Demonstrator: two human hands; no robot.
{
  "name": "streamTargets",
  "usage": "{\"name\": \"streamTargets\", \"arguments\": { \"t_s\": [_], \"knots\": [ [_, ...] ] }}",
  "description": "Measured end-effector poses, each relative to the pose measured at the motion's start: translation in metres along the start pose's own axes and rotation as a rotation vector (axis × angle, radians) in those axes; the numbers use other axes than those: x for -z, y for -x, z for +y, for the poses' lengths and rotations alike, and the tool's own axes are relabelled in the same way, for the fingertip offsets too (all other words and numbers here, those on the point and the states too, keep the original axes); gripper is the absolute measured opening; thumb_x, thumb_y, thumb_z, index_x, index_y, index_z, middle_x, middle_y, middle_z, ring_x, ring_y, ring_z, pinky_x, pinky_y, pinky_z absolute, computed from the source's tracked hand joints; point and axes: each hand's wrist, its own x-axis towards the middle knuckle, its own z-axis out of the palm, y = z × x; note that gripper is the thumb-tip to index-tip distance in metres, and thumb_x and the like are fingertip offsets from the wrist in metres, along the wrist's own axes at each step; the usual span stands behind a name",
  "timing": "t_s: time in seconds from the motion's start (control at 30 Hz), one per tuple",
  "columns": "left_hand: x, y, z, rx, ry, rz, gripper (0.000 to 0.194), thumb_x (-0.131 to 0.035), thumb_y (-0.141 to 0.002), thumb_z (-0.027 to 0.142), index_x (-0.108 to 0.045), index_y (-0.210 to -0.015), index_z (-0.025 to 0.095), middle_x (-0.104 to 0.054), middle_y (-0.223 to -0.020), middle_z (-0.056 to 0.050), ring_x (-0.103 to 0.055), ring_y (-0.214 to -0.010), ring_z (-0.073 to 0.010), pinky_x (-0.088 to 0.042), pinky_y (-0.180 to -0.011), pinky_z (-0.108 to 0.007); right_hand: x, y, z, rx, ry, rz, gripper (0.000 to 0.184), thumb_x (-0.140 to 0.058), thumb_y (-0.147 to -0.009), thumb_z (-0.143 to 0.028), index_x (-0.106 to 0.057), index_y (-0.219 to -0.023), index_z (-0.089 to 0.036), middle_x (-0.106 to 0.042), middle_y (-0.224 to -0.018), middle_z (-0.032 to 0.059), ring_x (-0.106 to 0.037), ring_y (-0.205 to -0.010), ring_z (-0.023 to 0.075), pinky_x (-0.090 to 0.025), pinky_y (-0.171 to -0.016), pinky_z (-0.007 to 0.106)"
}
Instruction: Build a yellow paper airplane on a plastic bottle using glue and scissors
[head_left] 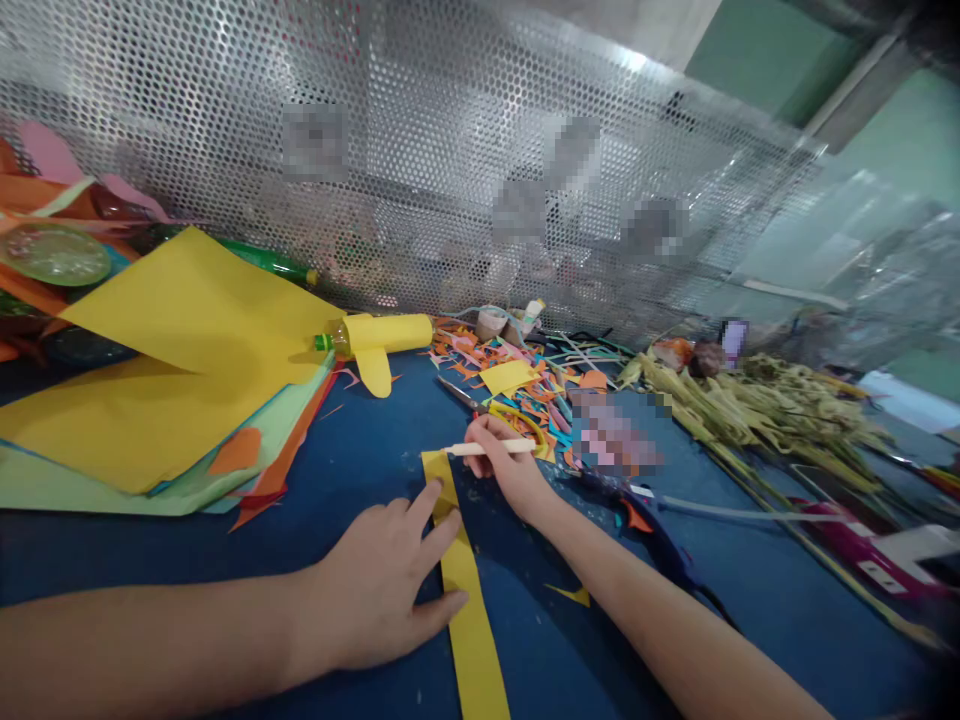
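A long yellow paper strip (476, 640) lies on the blue tabletop, running from the middle down to the bottom edge. My left hand (394, 570) rests on the strip with its fingers spread and pressing it flat. Between the fingers of my right hand (510, 470) is a white pen (487, 449), its tip at the strip's far end. Scissors with yellow handles (525, 420) lie just beyond my right hand, partly hidden by it. Behind the strip sits a bottle wrapped in yellow paper (390, 332), with a rounded yellow flap hanging from it.
Stacked yellow and green sheets (202, 320) cover the left side. Colourful paper scraps (502, 360) are heaped beyond my right hand. A dark blue glue gun (652, 530) lies near my right forearm, and dried husks (742, 410) lie farther right. A perforated metal screen (435, 130) closes the back.
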Motion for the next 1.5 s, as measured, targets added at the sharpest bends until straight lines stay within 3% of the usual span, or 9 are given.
{"name": "streamTargets", "arguments": {
  "t_s": [0.17, 0.37, 0.6, 1.07, 1.5],
  "knots": [
    [-0.002, 0.001, -0.001, -0.008, 0.007, 0.035, 0.051, -0.037, -0.084, 0.051, -0.045, -0.124, 0.021, -0.037, -0.136, -0.015, -0.055, -0.097, -0.0284, -0.048, -0.076, -0.042, 0.001, 0.001, -0.001, 0.05, 0.036, -0.056, 0.031, -0.049, -0.083, -0.038, -0.045, -0.059, -0.019, -0.035, -0.05, -0.0063, -0.033, -0.048, 0.0088, -0.027, -0.05, 0.024],
    [-0.001, 0.0, 0.0, -0.037, 0.007, 0.02, 0.054, -0.033, -0.085, 0.05, -0.044, -0.126, 0.016, -0.047, -0.126, -0.015, -0.056, -0.092, -0.0285, -0.049, -0.073, -0.043, 0.002, 0.001, 0.006, 0.096, 0.133, -0.045, 0.015, -0.056, -0.08, -0.033, -0.046, -0.078, -0.022, -0.045, -0.062, -0.0052, -0.042, -0.056, 0.011, -0.032, -0.053, 0.025],
    [-0.001, 0.0, -0.001, -0.049, -0.004, 0.012, 0.053, -0.033, -0.086, 0.049, -0.043, -0.126, 0.017, -0.049, -0.122, -0.014, -0.057, -0.088, -0.0258, -0.05, -0.072, -0.04, 0.002, 0.001, 0.014, 0.085, 0.282, -0.068, 0.023, -0.055, -0.08, -0.035, -0.041, -0.069, -0.021, -0.044, -0.057, -0.0057, -0.039, -0.052, 0.0102, -0.03, -0.05, 0.023],
    [0.001, -0.001, -0.001, -0.055, 0.014, 0.019, 0.052, -0.033, -0.086, 0.048, -0.043, -0.125, 0.016, -0.05, -0.12, -0.014, -0.057, -0.086, -0.0264, -0.05, -0.07, -0.042, 0.0, 0.001, 0.011, 0.017, 0.264, -0.108, 0.022, -0.056, -0.078, -0.032, -0.041, -0.067, -0.021, -0.045, -0.056, -0.0061, -0.04, -0.05, 0.0093, -0.03, -0.048, 0.022],
    [0.002, 0.0, 0.001, -0.05, 0.017, 0.008, 0.052, -0.033, -0.086, 0.047, -0.043, -0.126, 0.015, -0.049, -0.12, -0.014, -0.057, -0.087, -0.0269, -0.05, -0.071, -0.043, -0.003, 0.002, 0.01, 0.089, 0.339, -0.086, 0.021, -0.054, -0.079, -0.034, -0.042, -0.069, -0.021, -0.04, -0.056, -0.0067, -0.035, -0.051, 0.009, -0.029, -0.047, 0.022]
  ]
}}
